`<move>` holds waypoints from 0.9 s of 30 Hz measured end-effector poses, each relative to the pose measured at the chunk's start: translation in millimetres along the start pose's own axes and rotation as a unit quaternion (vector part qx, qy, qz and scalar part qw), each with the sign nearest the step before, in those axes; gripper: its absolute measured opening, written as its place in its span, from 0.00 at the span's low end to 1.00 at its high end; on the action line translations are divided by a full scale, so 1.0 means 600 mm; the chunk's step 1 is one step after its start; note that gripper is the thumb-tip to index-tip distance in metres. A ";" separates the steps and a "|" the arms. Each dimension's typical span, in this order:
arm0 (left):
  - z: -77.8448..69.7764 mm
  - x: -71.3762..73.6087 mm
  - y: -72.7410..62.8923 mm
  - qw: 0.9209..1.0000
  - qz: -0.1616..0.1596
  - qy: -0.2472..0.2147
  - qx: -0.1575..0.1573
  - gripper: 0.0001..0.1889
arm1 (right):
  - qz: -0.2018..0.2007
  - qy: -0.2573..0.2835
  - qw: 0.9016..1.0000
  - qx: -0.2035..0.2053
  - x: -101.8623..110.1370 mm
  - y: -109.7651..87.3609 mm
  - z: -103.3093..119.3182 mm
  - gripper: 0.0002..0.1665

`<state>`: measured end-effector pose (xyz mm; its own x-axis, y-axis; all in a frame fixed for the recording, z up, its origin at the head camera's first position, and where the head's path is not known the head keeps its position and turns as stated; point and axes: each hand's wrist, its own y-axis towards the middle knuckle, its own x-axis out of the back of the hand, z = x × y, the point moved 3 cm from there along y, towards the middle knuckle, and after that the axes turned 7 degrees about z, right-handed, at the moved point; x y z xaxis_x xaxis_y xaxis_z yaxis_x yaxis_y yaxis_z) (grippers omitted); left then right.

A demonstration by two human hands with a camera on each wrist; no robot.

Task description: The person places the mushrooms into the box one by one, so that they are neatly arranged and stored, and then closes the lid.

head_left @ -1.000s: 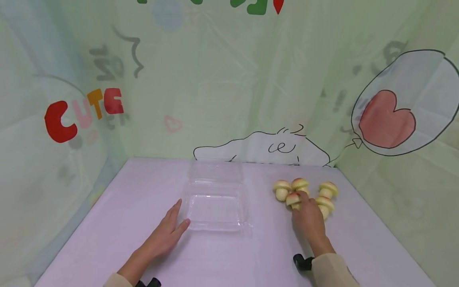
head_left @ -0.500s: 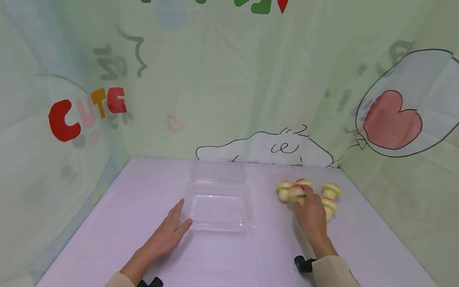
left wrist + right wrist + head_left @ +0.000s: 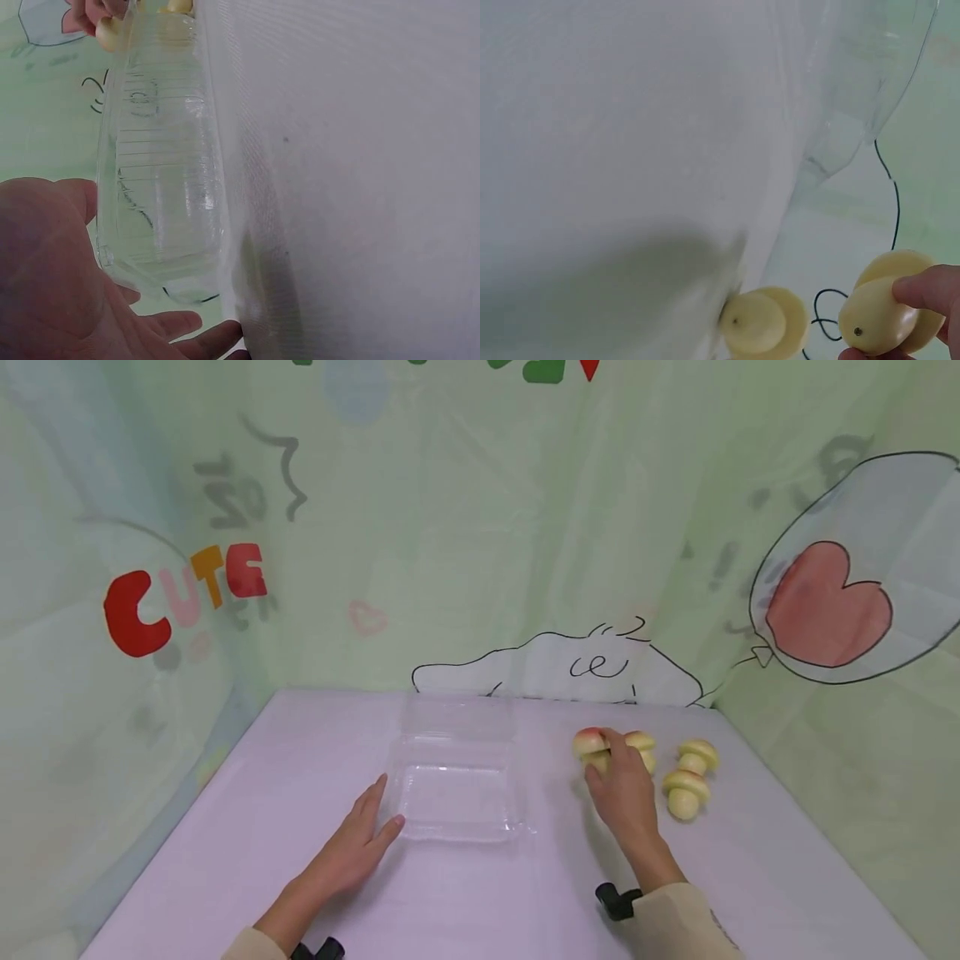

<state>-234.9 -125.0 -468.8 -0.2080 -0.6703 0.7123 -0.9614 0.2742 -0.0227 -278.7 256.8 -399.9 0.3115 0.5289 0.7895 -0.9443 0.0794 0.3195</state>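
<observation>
My right hand (image 3: 624,789) pinches a toy mushroom (image 3: 590,741) with a red-tinged cap and pale yellow stem, raised off the table. In the right wrist view, thumb and fingers hold this mushroom (image 3: 881,322) by its stem and cap. Another mushroom (image 3: 754,324) rests on the table below it. A clear plastic clamshell box (image 3: 459,802) lies with its lid folded back. At its left side is my left hand (image 3: 352,852), fingers extended and thumb by the near left corner. The left wrist view shows that palm (image 3: 52,277) beside the box wall (image 3: 165,187).
More toy mushrooms lie on the right: one (image 3: 642,745) behind my right hand, and two (image 3: 698,752) close together farther right. The pale lilac table (image 3: 300,752) meets printed curtains (image 3: 480,527) at the back and sides.
My right hand has taken the front mushroom, lifted it and shifted it left over the leftmost one. The two mushrooms at right show fully now. My left hand keeps its place by the box.
</observation>
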 end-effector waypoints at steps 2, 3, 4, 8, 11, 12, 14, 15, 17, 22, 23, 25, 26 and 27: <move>-0.002 0.000 0.005 1.000 -0.002 -0.002 -0.005 0.41 | -0.010 0.002 1.000 0.007 0.002 0.002 0.011 0.33; -0.003 0.000 0.006 1.000 -0.002 -0.003 -0.007 0.41 | -0.015 0.003 1.000 0.010 0.003 0.002 0.016 0.33; -0.003 0.000 0.007 1.000 -0.002 -0.002 -0.007 0.41 | -0.021 0.003 1.000 0.015 0.002 0.002 0.022 0.33; 0.000 -0.002 0.004 1.000 -0.001 -0.006 -0.005 0.40 | -0.022 0.004 0.999 0.028 -0.007 0.000 0.046 0.34; 0.001 -0.002 0.000 1.000 -0.002 -0.007 -0.005 0.40 | -0.021 0.001 0.999 0.035 -0.014 0.001 0.064 0.34; 0.001 -0.002 0.001 1.000 -0.003 -0.007 -0.005 0.40 | -0.022 -0.001 0.999 0.037 -0.015 0.002 0.069 0.34; 0.002 -0.003 -0.002 1.000 -0.001 -0.006 -0.004 0.41 | -0.026 0.000 0.999 0.042 -0.020 0.001 0.080 0.34; 0.001 -0.003 -0.002 1.000 -0.001 -0.003 -0.004 0.41 | -0.027 0.000 0.999 0.044 -0.022 0.002 0.085 0.34; 0.000 -0.002 -0.003 1.000 -0.001 -0.002 -0.002 0.41 | -0.028 0.004 0.998 0.049 -0.027 0.001 0.094 0.34; -0.001 0.001 -0.004 1.000 -0.003 0.001 0.001 0.41 | -0.018 0.018 0.998 0.058 -0.043 0.002 0.114 0.34; -0.001 0.001 -0.004 1.000 -0.002 0.002 0.002 0.41 | -0.018 0.019 0.998 0.059 -0.046 0.002 0.118 0.34; -0.001 0.001 -0.004 1.000 -0.002 0.003 0.003 0.41 | -0.018 0.021 0.998 0.064 -0.051 0.002 0.124 0.34; -0.001 0.001 -0.004 1.000 -0.002 0.003 0.003 0.41 | -0.020 0.021 0.997 0.067 -0.054 0.001 0.128 0.34; -0.001 0.001 -0.003 1.000 -0.002 0.003 0.003 0.41 | -0.021 0.022 0.997 0.070 -0.056 0.001 0.131 0.34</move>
<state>-233.0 -125.5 -468.2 -0.2028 -0.6679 0.7161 -0.9634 0.2671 -0.0238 -281.4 172.7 -384.9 0.3425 0.5646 0.7509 -0.9055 -0.0149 0.4242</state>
